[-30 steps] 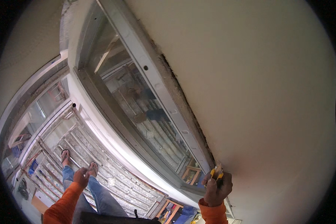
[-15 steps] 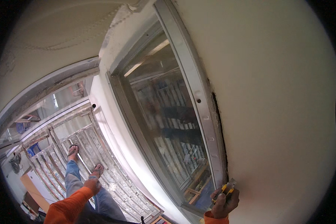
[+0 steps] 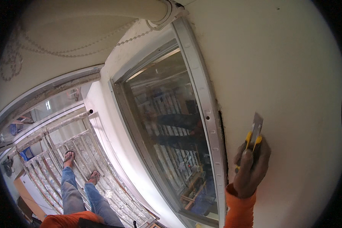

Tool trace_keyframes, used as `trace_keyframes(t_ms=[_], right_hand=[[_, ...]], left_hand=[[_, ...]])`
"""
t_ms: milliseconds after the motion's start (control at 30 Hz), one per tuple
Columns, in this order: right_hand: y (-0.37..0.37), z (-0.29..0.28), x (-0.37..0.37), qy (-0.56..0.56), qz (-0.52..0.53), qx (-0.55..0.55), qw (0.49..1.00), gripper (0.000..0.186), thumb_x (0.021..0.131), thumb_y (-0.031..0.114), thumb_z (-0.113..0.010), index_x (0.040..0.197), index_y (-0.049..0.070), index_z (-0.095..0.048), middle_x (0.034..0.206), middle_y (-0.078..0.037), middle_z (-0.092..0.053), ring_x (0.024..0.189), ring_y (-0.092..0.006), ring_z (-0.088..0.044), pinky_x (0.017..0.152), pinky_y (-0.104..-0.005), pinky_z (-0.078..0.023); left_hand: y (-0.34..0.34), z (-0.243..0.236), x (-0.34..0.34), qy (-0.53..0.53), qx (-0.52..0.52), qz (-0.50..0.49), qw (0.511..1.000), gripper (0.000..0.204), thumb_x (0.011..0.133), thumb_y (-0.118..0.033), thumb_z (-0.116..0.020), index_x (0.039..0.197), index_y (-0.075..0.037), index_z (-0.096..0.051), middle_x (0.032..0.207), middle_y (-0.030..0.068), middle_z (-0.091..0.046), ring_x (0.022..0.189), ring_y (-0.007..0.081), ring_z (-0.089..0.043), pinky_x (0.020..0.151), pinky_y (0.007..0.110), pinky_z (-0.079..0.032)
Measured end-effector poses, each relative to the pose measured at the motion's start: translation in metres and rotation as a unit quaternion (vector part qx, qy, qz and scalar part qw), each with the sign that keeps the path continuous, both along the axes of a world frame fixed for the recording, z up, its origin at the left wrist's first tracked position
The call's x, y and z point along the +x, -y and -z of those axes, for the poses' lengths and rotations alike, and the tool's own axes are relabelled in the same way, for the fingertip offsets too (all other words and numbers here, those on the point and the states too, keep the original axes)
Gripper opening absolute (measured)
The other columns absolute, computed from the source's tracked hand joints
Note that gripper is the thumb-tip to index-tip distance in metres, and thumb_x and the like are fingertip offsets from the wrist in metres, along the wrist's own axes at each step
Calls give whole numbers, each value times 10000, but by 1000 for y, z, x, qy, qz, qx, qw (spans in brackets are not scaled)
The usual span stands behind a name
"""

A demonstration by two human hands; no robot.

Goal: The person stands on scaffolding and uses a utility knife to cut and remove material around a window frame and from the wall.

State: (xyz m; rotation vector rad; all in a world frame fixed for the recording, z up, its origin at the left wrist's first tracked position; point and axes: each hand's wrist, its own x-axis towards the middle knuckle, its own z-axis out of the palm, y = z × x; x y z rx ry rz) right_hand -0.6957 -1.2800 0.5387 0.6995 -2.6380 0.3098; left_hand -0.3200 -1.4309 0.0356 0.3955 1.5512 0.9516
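In my right hand (image 3: 250, 169) is a yellow utility knife (image 3: 257, 128) with its flat blade slid out, pointing up. My fingers are wrapped round its handle. The blade stands in front of the cream wall (image 3: 292, 83), to the right of the metal window frame (image 3: 211, 135). A dark narrow gap (image 3: 223, 142) runs between that frame and the wall, left of the knife. Of my left arm only the orange sleeve (image 3: 70, 219) shows at the lower edge; its hand is out of sight.
Glass (image 3: 171, 125) fills the frame and reflects the surroundings. My sandalled feet stand on a slatted metal platform (image 3: 114, 186). A roller blind (image 3: 133, 9) with a bead chain (image 3: 79, 56) hangs at the upper left. A metal rail (image 3: 45, 85) crosses below it.
My right hand has risen with the knife, away from the frame's lower edge and out over the wall. My left hand has dropped out of view. The whole view has shifted slightly.
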Motion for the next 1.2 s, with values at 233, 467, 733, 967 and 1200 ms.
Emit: trace_keyframes(t_ms=[233, 467, 733, 967, 1200], right_hand=[[53, -19, -47, 3, -47, 172, 984, 465, 998, 101, -450, 1460, 49, -451, 751, -45, -551, 576, -70, -462, 544, -238, -417], [114, -21, -119, -59, -174, 214, 959, 422, 998, 105, -482, 1417, 82, -526, 676, -48, -530, 573, -94, -477, 572, -259, -447], [176, -32, -153, -44, -135, 300, 943, 405, 987, 133, -517, 1389, 133, -569, 665, -51, -537, 577, -96, -483, 574, -288, -450], [207, -48, -176, -9, -164, 380, 910, 408, 966, 134, -536, 1370, 115, -591, 683, -79, -568, 574, -121, -495, 581, -304, -462], [218, -56, -182, -39, -167, 447, 878, 354, 908, 138, -586, 1247, 54, -642, 1077, -229, -693, 998, -367, -689, 891, -433, -547]], left_hand=[[3, -6, 0, 6, 33, -21, 999, 499, 891, -514, -571, 1094, -74, -688, 1022, 164, -712, 978, 338, -682, 874, 465, -523], [8, -10, 6, 15, 61, -27, 998, 492, 890, -515, -570, 1080, -78, -691, 1010, 162, -713, 971, 340, -683, 866, 467, -522], [11, -13, 17, 19, 90, -21, 996, 484, 890, -517, -569, 1065, -83, -694, 996, 160, -713, 963, 343, -684, 856, 470, -521], [20, -18, 20, 25, 108, -19, 994, 478, 890, -519, -568, 1052, -87, -696, 985, 158, -714, 956, 345, -685, 847, 472, -520], [19, -21, 12, 15, 128, -15, 992, 472, 890, -520, -567, 1038, -91, -699, 973, 156, -714, 948, 347, -686, 839, 474, -520]])
